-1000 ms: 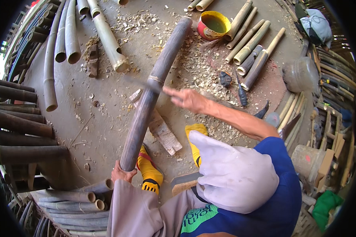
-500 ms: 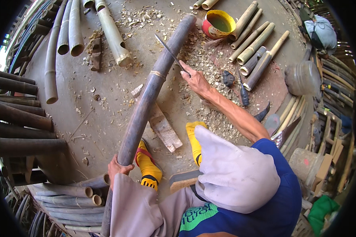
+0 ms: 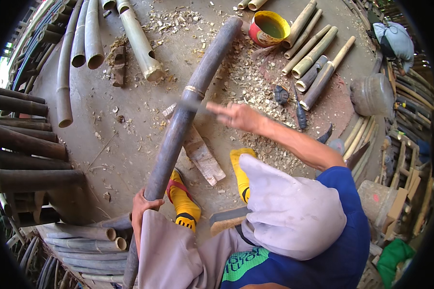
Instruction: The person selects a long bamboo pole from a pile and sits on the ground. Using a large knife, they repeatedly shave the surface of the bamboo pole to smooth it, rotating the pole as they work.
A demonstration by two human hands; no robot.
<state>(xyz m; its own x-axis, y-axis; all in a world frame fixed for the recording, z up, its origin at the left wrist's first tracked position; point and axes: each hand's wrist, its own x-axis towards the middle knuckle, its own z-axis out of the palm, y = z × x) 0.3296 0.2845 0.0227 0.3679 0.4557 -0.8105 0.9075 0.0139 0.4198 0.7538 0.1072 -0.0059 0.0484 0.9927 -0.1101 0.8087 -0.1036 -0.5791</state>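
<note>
**Q:** State the hand positions, nearest first.
**A:** Lower left of the frame: the left hand (image 3: 143, 207) has its fingers wrapped around the dark bamboo pole (image 3: 171, 147). The pole slants from the lower left to the top centre, passing above a wooden block (image 3: 205, 160). Centre: the right hand (image 3: 238, 117) has its fingers curled, holding a blade (image 3: 191, 104) across the pole, just below the pale joint ring (image 3: 194, 90).

**Q:** Report progress.
**A:** The pole is in one piece. Dark skin covers most of its visible length, so surface work appears barely begun; this is a judgement. The joint ring is the only clearly pale band; whether it has been trimmed cannot be told. Farther off, pale chips (image 3: 252, 79) lie to the right of the pole. At the upper right, beyond them, lie cut bamboo sections (image 3: 316, 52), apparently finished as lengths, near a bucket (image 3: 261, 38).

**Q:** List what is obscured.
**A:** The pole's lower end runs behind the trouser leg (image 3: 169, 250) and off the lower edge. The blade is blurred; its contact with the pole cannot be confirmed. Its handle is hidden in the right hand. The pole's underside is out of sight. Several poles are cut off at the top edge.
</note>
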